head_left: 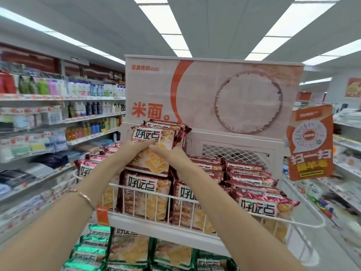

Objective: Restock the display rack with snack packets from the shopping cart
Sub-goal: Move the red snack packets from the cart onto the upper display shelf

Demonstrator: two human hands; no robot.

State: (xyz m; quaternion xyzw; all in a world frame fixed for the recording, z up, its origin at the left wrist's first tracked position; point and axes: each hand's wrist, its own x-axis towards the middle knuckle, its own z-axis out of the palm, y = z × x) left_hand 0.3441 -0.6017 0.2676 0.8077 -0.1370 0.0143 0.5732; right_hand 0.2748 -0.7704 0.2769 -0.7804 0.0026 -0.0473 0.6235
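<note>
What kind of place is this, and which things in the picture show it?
Most likely a supermarket or convenience store. Long shelves carry bottles with price tags along their edges, a display rack is full of identical snack packets, and an orange sign hangs beside it.

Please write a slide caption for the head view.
Left hand and right hand hold red cracker packets over the white display rack.

Glossy red foil snack packets [156,137] crinkle with shine; the display rack [195,200] is smooth white-coated wire, its header board [224,94] matt printed card.
</note>
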